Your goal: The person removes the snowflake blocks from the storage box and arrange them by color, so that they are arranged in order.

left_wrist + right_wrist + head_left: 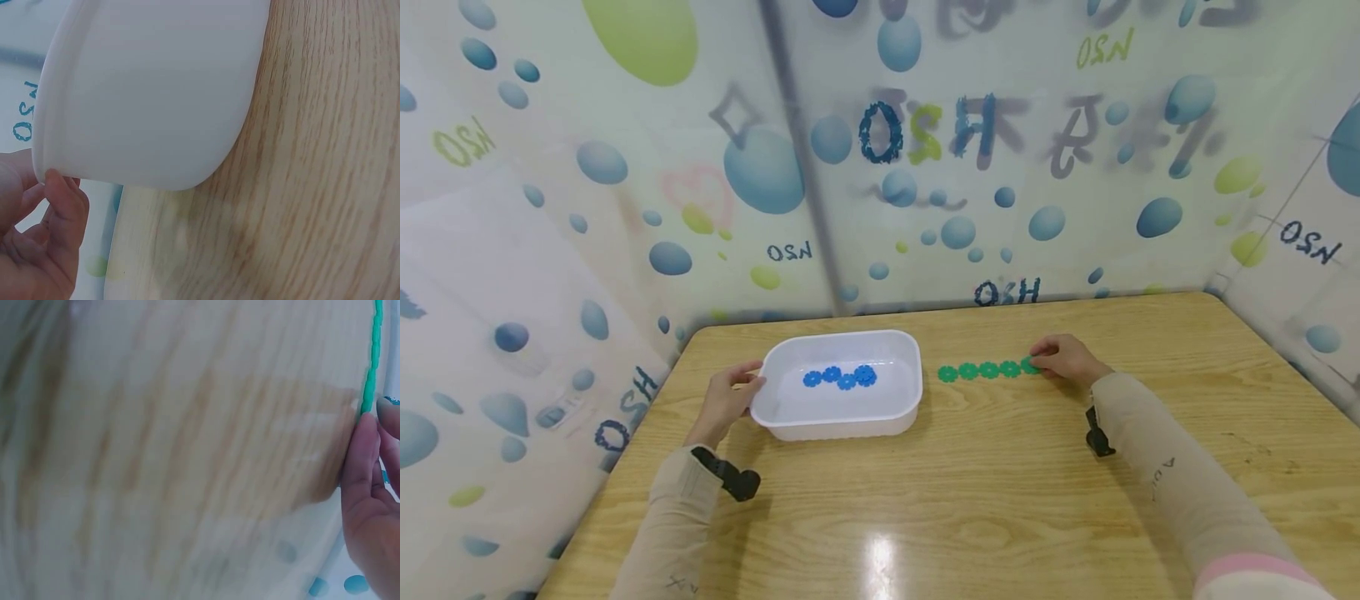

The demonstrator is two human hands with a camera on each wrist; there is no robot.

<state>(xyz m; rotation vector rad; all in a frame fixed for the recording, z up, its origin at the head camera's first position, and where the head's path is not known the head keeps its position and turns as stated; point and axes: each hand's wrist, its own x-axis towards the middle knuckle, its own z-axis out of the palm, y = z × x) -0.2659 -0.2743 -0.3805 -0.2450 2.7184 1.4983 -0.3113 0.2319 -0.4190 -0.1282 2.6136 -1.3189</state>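
Note:
A white plastic basin (842, 427) stands on the wooden table, left of the middle. My left hand (727, 403) pinches its left rim; in the left wrist view, the fingertips (55, 178) meet the rim's corner. Inside the basin lie several blue snowflake discs (847, 382), linked in a zigzag row, with a thicker cluster at the right end. To the basin's right, a straight row of linked green snowflake discs (988, 369) extends along the table. My right hand (1067, 360) holds the right end disc between thumb and fingers, partly covering it. In the right wrist view the green row (374, 356) appears edge-on.
The wooden table (880, 492) runs up to a curtain-like wall (925, 242) with blue and green drops printed on it. Black camera straps sit on both wrists. A strip of clear tape (300, 444) shows on the wood in the right wrist view.

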